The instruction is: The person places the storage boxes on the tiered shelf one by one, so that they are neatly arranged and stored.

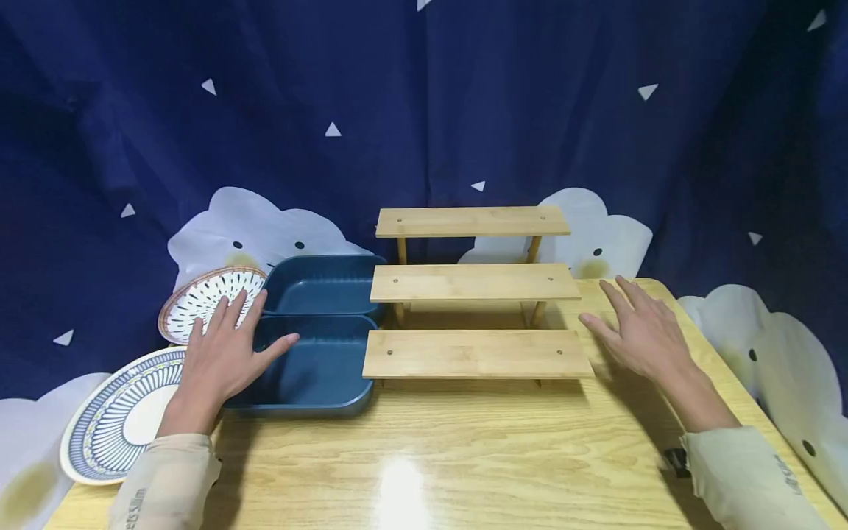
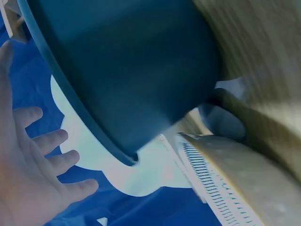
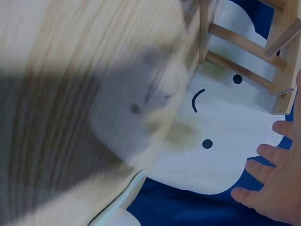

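My left hand is spread, palm down, over the left side of a dark blue two-part tray, holding nothing. In the left wrist view its fingers are apart beside the tray's outer wall. Two plates lie left of the tray: a blue-patterned plate in front, partly behind my left wrist, and a brown-rimmed plate behind it. My right hand hovers with fingers extended, just right of a three-tier wooden shelf. Nothing is in it.
The shelf stands on a light wooden table, its left end close against the tray. A dark blue curtain with white cloud shapes hangs behind the table and down its right side. A small black object sits by my right cuff.
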Motion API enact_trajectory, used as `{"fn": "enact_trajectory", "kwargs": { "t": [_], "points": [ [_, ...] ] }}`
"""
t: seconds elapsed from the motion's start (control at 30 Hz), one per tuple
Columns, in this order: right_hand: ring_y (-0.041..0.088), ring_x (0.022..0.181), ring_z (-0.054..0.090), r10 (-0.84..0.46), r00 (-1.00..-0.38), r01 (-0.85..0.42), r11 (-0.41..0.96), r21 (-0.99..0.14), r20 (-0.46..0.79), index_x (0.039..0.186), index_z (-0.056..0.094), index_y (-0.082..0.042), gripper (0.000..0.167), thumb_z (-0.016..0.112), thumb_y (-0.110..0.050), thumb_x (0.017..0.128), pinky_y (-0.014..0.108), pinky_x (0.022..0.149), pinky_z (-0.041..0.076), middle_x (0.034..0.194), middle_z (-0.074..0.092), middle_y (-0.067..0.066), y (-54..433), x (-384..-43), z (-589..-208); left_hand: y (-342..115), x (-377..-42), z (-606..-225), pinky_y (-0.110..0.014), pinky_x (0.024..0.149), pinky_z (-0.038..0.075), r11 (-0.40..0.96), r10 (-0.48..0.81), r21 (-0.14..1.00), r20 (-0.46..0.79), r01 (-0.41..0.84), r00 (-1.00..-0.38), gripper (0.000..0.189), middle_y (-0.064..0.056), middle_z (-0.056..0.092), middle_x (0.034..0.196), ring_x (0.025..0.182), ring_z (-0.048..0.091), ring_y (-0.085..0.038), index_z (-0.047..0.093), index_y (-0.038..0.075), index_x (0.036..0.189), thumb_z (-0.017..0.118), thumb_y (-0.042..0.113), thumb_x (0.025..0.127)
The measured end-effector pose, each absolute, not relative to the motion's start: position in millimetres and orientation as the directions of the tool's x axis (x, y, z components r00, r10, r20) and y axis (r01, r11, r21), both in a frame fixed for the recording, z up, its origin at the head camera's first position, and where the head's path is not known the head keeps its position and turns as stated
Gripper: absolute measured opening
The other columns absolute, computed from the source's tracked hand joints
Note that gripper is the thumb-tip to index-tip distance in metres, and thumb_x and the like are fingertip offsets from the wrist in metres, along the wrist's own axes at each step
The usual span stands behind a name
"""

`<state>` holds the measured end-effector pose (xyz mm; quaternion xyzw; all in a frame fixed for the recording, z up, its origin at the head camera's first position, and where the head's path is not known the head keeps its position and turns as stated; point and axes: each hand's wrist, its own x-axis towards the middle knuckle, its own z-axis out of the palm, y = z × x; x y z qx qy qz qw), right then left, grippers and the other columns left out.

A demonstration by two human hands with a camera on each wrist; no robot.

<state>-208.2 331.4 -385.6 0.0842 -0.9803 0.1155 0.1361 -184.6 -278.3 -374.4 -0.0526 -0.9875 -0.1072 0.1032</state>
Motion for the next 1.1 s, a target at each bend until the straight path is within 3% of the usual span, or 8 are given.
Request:
{"fn": "enact_trajectory", "kwargs": {
  "t": [0.13, 0.23, 0.43, 0.6, 0.8, 0.93, 1.1],
  "points": [
    [0.057, 0.138, 0.030, -0.106, -0.955, -0.201, 0.919, -0.339, 0.277, 0.155, 0.036, -0.004, 0.078, 0.054, -0.056, 0.100, 0.077, 0.100, 0.026, 0.157, 0.031, 0.029, 327.6, -206.3, -383.5, -288.3, -181.1, -379.1, -0.072, 0.108, 0.023, 0.962, 0.062, 0.242, 0.262, 0.128, -0.963, 0.106, -0.030, 0.029, 0.157, 0.143, 0.025, -0.052, 0.025, 0.008, 0.161, 0.062, 0.074, 0.085],
    [0.054, 0.140, 0.029, -0.100, -0.962, -0.201, 0.889, -0.412, 0.254, 0.156, 0.034, -0.005, 0.078, 0.055, -0.056, 0.100, 0.076, 0.101, 0.025, 0.157, 0.031, 0.027, 324.1, -206.3, -381.1, -296.4, -177.6, -382.2, -0.071, 0.105, 0.029, 0.955, 0.038, 0.271, 0.292, 0.121, -0.956, 0.108, -0.030, 0.033, 0.154, 0.140, 0.031, -0.051, 0.025, 0.008, 0.161, 0.067, 0.070, 0.084],
    [0.050, 0.142, 0.028, -0.105, -0.968, -0.207, 0.845, -0.492, 0.227, 0.156, 0.033, -0.003, 0.078, 0.057, -0.053, 0.100, 0.070, 0.108, 0.027, 0.156, 0.032, 0.028, 322.1, -202.6, -383.0, -309.9, -174.2, -385.5, -0.072, 0.104, 0.028, 0.927, 0.002, 0.359, 0.297, 0.113, -0.955, 0.107, -0.031, 0.031, 0.155, 0.139, 0.031, -0.052, 0.021, 0.007, 0.161, 0.071, 0.064, 0.086],
    [0.052, 0.139, 0.032, -0.102, -0.974, -0.197, 0.822, -0.534, 0.202, 0.157, 0.032, -0.005, 0.076, 0.056, -0.051, 0.102, 0.072, 0.104, 0.030, 0.155, 0.033, 0.029, 322.9, -193.1, -390.0, -315.8, -173.3, -389.8, -0.074, 0.106, 0.025, 0.881, -0.020, 0.463, 0.248, 0.100, -0.969, 0.106, -0.031, 0.023, 0.160, 0.143, 0.025, -0.053, 0.015, 0.009, 0.163, 0.073, 0.058, 0.088],
    [0.052, 0.136, 0.038, -0.115, -0.969, -0.229, 0.753, -0.617, 0.219, 0.156, 0.033, -0.002, 0.071, 0.057, -0.043, 0.103, 0.069, 0.101, 0.037, 0.153, 0.035, 0.030, 321.0, -188.3, -395.2, -324.8, -173.6, -393.6, -0.075, 0.104, 0.028, 0.838, -0.034, 0.537, 0.223, 0.094, -0.974, 0.104, -0.039, 0.029, 0.151, 0.135, 0.032, -0.057, 0.016, 0.005, 0.162, 0.074, 0.051, 0.090],
    [0.053, 0.137, 0.037, -0.131, -0.968, -0.244, 0.697, -0.674, 0.214, 0.155, 0.033, 0.000, 0.069, 0.060, -0.037, 0.103, 0.068, 0.105, 0.035, 0.155, 0.034, 0.029, 320.3, -184.9, -397.8, -332.3, -173.7, -396.6, -0.073, 0.099, 0.032, 0.830, -0.034, 0.550, 0.216, 0.093, -0.976, 0.099, -0.040, 0.037, 0.143, 0.124, 0.041, -0.054, 0.018, 0.004, 0.161, 0.072, 0.048, 0.092],
    [0.054, 0.138, 0.035, -0.148, -0.973, -0.231, 0.635, -0.737, 0.177, 0.156, 0.031, 0.001, 0.068, 0.061, -0.031, 0.104, 0.068, 0.106, 0.035, 0.156, 0.032, 0.030, 318.9, -179.7, -400.2, -336.3, -174.8, -399.4, -0.073, 0.095, 0.036, 0.816, -0.042, 0.576, 0.153, 0.055, -0.987, 0.097, -0.041, 0.040, 0.143, 0.122, 0.047, -0.057, 0.016, 0.003, 0.161, 0.069, 0.049, 0.094]
  ]
}}
